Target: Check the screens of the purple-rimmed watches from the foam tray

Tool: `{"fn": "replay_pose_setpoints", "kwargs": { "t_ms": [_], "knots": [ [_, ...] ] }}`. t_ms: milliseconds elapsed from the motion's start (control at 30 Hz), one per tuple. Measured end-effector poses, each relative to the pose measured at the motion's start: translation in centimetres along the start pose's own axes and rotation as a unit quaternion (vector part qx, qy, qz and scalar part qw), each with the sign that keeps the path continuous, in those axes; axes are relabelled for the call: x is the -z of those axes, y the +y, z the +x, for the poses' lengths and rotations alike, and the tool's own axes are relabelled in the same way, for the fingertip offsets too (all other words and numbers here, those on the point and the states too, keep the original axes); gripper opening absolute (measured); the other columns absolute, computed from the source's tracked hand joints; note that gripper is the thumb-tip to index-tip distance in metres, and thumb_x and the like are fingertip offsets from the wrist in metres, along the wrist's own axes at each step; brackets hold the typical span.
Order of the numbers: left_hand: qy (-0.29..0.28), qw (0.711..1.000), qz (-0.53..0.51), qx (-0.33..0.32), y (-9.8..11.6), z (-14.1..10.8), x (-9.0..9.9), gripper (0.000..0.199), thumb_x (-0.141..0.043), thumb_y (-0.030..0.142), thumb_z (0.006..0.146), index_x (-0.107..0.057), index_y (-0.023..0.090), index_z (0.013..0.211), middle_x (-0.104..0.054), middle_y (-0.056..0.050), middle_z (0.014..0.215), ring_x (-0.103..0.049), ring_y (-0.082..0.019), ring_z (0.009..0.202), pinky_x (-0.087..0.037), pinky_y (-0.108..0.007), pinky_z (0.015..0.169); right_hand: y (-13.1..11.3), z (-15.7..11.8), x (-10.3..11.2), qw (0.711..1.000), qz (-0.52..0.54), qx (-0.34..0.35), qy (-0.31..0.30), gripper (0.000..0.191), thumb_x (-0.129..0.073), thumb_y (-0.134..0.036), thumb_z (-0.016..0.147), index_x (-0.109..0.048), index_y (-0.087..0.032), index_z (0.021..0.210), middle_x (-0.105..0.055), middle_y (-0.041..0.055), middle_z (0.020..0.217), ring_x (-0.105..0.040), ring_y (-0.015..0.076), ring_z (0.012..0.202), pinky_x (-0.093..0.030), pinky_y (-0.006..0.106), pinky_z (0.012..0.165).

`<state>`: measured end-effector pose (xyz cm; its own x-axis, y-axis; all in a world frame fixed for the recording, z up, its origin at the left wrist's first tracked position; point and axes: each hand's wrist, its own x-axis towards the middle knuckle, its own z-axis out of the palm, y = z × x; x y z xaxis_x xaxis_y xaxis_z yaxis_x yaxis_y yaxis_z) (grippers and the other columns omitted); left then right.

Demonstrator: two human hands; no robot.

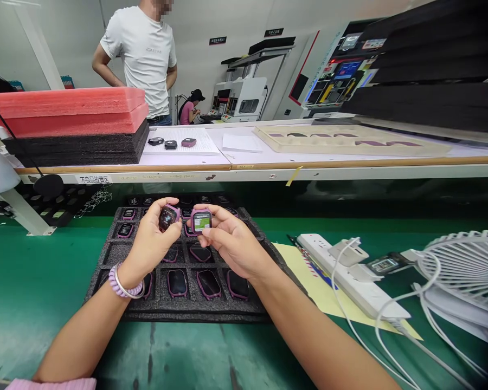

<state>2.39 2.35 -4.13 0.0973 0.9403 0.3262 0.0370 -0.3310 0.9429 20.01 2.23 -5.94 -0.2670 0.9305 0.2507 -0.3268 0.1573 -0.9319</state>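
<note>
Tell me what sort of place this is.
Probably an electronics factory line for smartwatches. The left hand holds a pink smartwatch and the right hand another smartwatch, over a black foam tray of more watches on a green bench mat. An industrial machine stands behind.

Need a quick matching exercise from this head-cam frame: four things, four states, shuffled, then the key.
Column 1
1. left hand
2. right hand
3. white power strip
4. red foam stack

Column 2
A. resting on black foam sheets
B. lying on yellow paper
C. holding a pink-cased watch with a bright screen
D. wearing a lilac coiled bracelet at the wrist

Pairs: 1-D, 2-C, 3-B, 4-A
</note>
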Motion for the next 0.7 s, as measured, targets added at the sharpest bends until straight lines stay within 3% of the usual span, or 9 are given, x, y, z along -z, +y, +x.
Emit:
{"fn": "replay_pose_setpoints", "kwargs": {
  "t_ms": [700],
  "knots": [
    [0.006, 0.999, 0.044, -0.021, -0.04, 0.01, 0.03, 0.045, -0.062, 0.019, 0.075, -0.059, 0.019, 0.120, -0.059, -0.001, 0.091, -0.052, -0.014, 0.079, -0.043, -0.023, 0.069, 0.08, -0.04, 0.03, 1.000, 0.010, -0.003, 0.000, 0.044, -0.072, -0.022, 0.074, -0.062, -0.021, 0.117, -0.064, 0.0035, 0.097, -0.053, 0.0141, 0.066, -0.045, 0.029, 0.061]
  ]
}}
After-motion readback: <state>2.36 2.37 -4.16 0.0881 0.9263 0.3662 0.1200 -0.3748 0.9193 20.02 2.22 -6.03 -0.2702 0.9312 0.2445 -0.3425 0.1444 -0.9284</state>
